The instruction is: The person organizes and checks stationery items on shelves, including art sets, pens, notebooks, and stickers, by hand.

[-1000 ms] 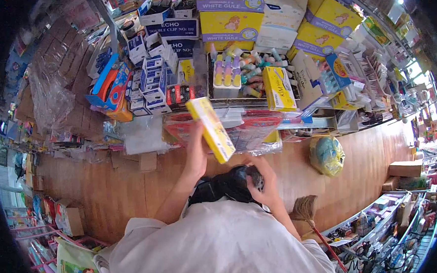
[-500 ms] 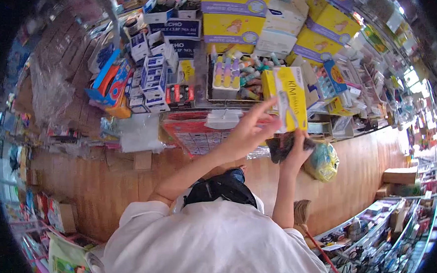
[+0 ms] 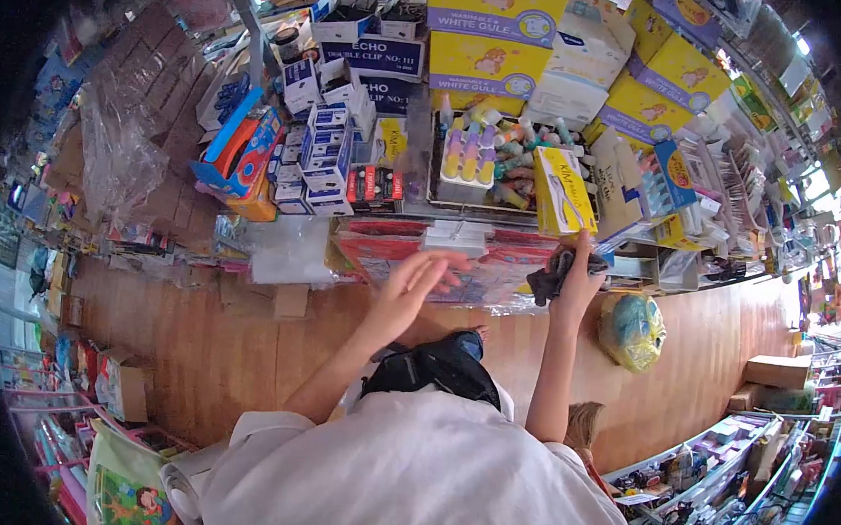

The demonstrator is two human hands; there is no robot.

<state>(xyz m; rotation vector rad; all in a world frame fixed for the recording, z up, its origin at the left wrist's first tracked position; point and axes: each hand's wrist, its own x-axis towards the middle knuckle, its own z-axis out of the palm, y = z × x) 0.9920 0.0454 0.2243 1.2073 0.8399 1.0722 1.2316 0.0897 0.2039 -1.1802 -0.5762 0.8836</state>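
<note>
now the right hand [image 3: 579,280] is clutching a dark cloth [image 3: 549,277], a fingertip touching the near end of the yellow box [image 3: 565,191], which is lying at the front right corner of the tray [image 3: 433,178] of colourful bottles [image 3: 514,163]; the left hand [image 3: 417,286] is hovering, fingers loosely spread, before the counter's [image 3: 421,208] front edge.

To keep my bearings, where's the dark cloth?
Head view, right of centre: the dark cloth is in the right hand, just below the larger yellow KIM box.
</note>
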